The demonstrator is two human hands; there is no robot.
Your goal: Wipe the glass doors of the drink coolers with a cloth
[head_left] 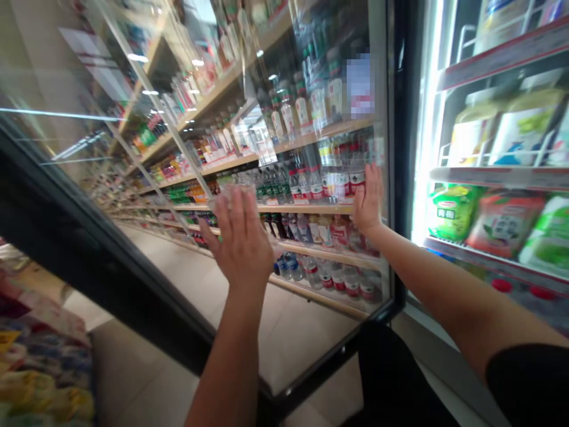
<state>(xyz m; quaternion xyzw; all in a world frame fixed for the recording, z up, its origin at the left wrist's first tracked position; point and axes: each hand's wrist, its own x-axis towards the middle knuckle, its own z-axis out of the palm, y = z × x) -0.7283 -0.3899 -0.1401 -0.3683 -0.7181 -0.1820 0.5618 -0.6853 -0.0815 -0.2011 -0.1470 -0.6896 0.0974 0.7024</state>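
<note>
A glass fridge door (311, 332) with a black frame stands swung open in front of me. My left hand (242, 240) is raised flat with fingers spread, against or just short of the glass near its middle. My right hand (368, 201) lies open and flat on the glass close to the door's hinged right edge. Neither hand holds anything. Through the glass and in its reflections I see shop shelves (306, 209) lined with bottled drinks.
The lit fridge interior (498, 178) at right holds shelves of green, red and white drink packs. Snack packets (40, 367) fill the lower left corner. A tiled aisle floor (146, 379) runs beneath the door.
</note>
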